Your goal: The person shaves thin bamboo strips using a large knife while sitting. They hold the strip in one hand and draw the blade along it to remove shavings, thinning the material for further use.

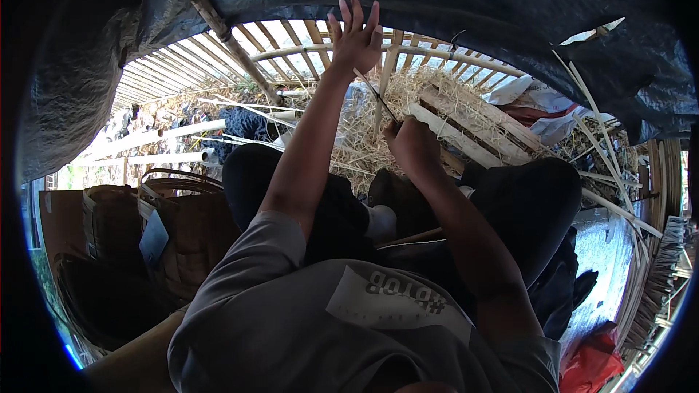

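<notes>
Dark tarp [510, 0], left hand [357, 44] raised, splayed, right hand [414, 144] gripping thin tool [383, 105]

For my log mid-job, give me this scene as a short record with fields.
Left hand: raised, fingers spread, apparently empty
Right hand: grip closed on a thin, blade-like tool
Tool direction: from the right hand, up and left toward the left wrist; contact unclear
Beyond the knees: straw-like strands, slatted wood
Picture left: woven baskets
Top: dark sheeting
Lower right: red plastic
</notes>
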`<state>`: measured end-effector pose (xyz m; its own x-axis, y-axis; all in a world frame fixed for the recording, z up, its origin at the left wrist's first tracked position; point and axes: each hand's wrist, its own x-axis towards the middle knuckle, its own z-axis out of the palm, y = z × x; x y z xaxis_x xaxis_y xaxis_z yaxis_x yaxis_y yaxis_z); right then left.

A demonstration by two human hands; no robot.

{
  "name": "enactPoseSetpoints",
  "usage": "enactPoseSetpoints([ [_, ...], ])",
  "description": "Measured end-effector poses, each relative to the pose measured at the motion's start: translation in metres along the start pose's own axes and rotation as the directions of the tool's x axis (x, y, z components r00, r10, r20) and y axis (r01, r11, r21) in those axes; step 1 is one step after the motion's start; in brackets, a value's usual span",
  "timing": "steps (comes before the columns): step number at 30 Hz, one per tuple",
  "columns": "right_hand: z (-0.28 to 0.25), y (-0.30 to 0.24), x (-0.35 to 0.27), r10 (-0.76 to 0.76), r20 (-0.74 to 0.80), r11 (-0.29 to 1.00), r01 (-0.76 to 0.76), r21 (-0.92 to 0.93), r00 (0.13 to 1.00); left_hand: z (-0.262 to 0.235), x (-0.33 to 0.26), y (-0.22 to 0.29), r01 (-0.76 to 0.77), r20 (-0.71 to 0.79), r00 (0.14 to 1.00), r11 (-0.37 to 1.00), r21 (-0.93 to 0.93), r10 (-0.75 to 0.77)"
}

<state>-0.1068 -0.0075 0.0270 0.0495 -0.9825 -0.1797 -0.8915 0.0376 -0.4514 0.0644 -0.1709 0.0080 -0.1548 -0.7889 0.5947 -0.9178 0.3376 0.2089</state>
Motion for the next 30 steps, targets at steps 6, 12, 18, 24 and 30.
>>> enactPoseSetpoints([
  [6,-0.010,-0.028,-0.013,-0.073,0.088,0.997,0.075,-0.018,0.993,0.035,-0.049,-0.027,0.073,0.438,0.885,0.976,0.204,-0.158],
  [12,-0.001,-0.007,0.001,0.000,0.019,1.000,0.000,-0.006,1.000,0.003,-0.004,0.001,0.044,0.036,0.998,0.999,0.010,-0.045],
  [18,-0.006,-0.022,-0.005,-0.071,0.080,0.997,0.071,-0.003,0.994,0.043,-0.050,-0.019,0.162,0.196,0.964,0.981,0.105,-0.180],
  [24,0.003,-0.008,0.008,0.019,0.042,1.000,-0.020,0.015,0.999,0.000,-0.002,0.012,0.125,-0.076,0.988,0.989,-0.080,-0.131],
  [30,0.010,-0.010,0.000,-0.056,0.004,0.998,0.056,-0.031,0.998,0.038,-0.033,0.000,0.281,-0.047,0.958,0.959,-0.038,-0.283],
])
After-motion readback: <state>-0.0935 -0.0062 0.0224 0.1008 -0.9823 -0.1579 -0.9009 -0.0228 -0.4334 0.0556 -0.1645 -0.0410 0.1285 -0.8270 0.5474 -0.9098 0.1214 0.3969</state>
